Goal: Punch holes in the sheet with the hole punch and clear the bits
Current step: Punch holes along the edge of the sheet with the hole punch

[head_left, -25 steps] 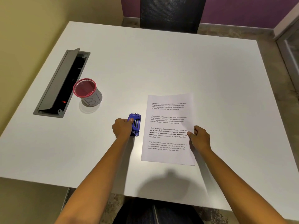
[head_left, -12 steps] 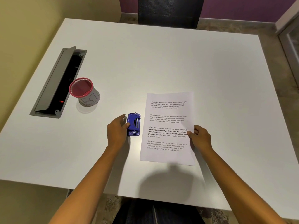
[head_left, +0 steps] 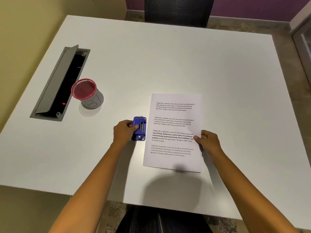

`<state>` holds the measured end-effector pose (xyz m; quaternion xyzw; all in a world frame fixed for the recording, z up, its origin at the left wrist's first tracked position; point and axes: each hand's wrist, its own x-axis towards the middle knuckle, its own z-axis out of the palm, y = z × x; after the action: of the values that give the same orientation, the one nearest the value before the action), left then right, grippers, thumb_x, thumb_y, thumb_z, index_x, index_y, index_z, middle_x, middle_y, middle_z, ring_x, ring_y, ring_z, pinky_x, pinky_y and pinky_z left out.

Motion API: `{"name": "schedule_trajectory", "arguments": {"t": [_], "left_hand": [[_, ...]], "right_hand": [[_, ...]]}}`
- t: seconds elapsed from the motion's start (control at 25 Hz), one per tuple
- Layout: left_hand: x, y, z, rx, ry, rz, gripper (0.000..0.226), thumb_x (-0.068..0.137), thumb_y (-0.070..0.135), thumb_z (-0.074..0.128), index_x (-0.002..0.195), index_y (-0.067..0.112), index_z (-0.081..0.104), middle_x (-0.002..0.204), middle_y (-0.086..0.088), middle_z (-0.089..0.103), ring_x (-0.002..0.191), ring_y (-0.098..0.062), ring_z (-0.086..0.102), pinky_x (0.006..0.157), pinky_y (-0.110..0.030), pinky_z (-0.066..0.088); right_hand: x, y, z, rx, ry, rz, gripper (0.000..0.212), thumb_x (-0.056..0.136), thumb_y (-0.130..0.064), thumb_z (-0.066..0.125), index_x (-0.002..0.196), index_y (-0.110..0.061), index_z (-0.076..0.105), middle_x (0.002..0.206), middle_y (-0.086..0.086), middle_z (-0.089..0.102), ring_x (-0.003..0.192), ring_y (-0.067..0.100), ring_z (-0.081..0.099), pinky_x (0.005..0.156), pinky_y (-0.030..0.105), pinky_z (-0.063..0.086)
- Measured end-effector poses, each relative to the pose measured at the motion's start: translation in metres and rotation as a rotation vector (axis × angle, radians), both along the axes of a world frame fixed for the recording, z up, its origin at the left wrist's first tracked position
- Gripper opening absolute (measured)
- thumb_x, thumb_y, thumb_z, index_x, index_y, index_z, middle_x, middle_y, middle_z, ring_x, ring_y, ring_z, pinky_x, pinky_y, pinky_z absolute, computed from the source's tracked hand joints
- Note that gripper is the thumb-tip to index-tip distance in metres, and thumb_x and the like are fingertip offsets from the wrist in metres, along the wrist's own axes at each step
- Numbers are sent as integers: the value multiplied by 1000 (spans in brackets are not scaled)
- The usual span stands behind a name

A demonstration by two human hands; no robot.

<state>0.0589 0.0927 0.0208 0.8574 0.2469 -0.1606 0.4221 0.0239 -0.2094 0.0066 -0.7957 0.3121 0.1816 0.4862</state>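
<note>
A small blue hole punch stands on the white table, just left of a printed sheet that lies flat. My left hand grips the punch from its left side, thumb on top. My right hand pinches the sheet's right edge at mid-height. A small gap separates the punch from the sheet's left edge.
A red-rimmed mesh pen cup stands at the left, beside an open grey cable hatch set into the table. A black chair is at the far side. The table's near edge runs close to my body.
My left hand loosened beside the punch half a second ago and has now closed on it again. The right hand and the sheet have stayed in place.
</note>
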Motion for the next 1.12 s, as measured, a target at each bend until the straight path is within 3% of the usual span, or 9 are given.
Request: {"name": "schedule_trajectory", "arguments": {"t": [0.16, 0.32, 0.4, 0.64, 0.88, 1.12], "left_hand": [[2, 3, -2, -46, 11, 41, 32, 85, 19, 71, 115, 6, 66, 101, -9, 67, 85, -21, 59, 86, -32, 50], [2, 3, -3, -88, 23, 78, 30, 84, 16, 72, 112, 5, 66, 86, -1, 63, 82, -21, 58, 87, -41, 55], [2, 2, -1, -112, 25, 89, 27, 84, 14, 71, 109, 5, 66, 76, 5, 58, 80, -22, 58, 83, -41, 57], [3, 3, -2, -118, 19, 78, 28, 84, 14, 71, 110, 5, 66, 76, 6, 57, 80, -22, 58, 71, -35, 55], [4, 5, -10, -124, 18, 88, 28, 83, 14, 73, 109, 6, 67, 78, 5, 60, 84, -21, 60, 92, -43, 53], [5, 7, -14, -197, 20, 117, 21, 82, 13, 74, 101, 12, 66, 76, 8, 62, 87, -22, 61, 94, -46, 53]], "right_hand": [[4, 8, 1, 18, -4, 8, 48, 80, -10, 70, 44, -21, 39, 33, -14, 39, 51, 19, 37, 63, 33, 34], [6, 19, 1, 27, -17, 20, 49, 80, -9, 70, 47, -20, 36, 32, -15, 37, 51, 19, 35, 64, 32, 33], [7, 23, 3, 22, -25, 29, 47, 81, -10, 70, 49, -20, 37, 32, -15, 37, 52, 19, 35, 63, 31, 33], [12, 33, 13, 2, -58, 62, 47, 82, -8, 67, 50, -21, 35, 30, -14, 38, 47, 17, 36, 55, 28, 32], [6, 32, 18, 15, -34, 68, 47, 82, -7, 66, 50, -22, 36, 30, -16, 41, 47, 14, 38, 56, 27, 34], [-6, 36, 21, 20, -21, 41, 45, 84, -7, 65, 53, -22, 36, 30, -16, 40, 48, 12, 37, 49, 24, 28]]}}
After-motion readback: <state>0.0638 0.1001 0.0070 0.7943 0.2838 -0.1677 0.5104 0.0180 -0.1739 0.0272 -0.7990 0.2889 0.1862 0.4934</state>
